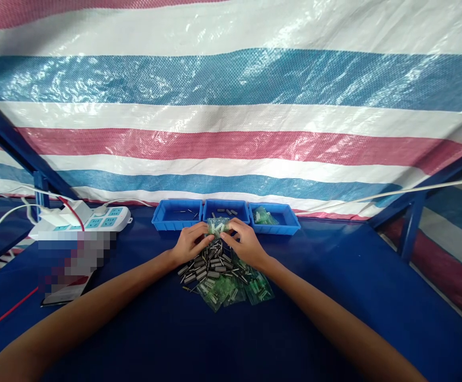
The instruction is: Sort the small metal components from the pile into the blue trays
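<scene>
Between my two hands is a small clear plastic bag with a green tint and pale pieces inside. My left hand pinches its left side, and my right hand grips the right side. Below them on the table lies a pile of dark grey blocks and thin metal pins. Several green-tinted bags of small parts lie along the near edge of this pile. Just behind my hands stand a left blue bin with a few thin pins, a middle blue bin with grey blocks, and a right blue bin holding a green bag.
A white power strip with plugs and cables sits at the left, near a partly blurred flat device with a red cable. Striped plastic sheeting hangs behind the blue table. Blue frame posts stand at both sides.
</scene>
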Motion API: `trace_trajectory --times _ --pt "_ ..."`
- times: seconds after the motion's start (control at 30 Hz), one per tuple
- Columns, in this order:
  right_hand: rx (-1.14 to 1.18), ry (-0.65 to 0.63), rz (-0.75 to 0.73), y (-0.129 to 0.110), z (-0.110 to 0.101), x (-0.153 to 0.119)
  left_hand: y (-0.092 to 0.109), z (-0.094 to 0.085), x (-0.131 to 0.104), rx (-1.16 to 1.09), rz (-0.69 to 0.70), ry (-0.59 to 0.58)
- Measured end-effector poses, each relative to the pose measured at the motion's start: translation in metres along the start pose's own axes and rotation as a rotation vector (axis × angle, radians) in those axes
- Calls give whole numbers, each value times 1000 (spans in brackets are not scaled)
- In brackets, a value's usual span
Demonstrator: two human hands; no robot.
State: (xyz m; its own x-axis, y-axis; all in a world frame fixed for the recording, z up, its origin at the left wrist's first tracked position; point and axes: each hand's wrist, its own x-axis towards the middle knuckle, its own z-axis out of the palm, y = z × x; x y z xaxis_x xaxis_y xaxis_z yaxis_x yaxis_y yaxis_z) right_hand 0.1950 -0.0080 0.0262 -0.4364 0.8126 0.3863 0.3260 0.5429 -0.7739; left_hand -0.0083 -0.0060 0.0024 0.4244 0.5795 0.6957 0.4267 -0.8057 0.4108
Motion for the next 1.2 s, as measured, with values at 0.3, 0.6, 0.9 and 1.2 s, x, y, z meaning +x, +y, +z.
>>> trace_trajectory --times 0.3,0.6,0.9,1.2 --pt "-39 -11 -59 -2 1 -1 -1 1 0 78 -32 -80" --pt "-140 -77 -29 0 7 -3 2 1 2 106 -26 -59" --pt "-168 -78 -35 -3 6 -3 0 3 2 50 -52 -46" --pt "-141 -8 -67 -5 3 -3 -4 3 0 30 -113 -161"
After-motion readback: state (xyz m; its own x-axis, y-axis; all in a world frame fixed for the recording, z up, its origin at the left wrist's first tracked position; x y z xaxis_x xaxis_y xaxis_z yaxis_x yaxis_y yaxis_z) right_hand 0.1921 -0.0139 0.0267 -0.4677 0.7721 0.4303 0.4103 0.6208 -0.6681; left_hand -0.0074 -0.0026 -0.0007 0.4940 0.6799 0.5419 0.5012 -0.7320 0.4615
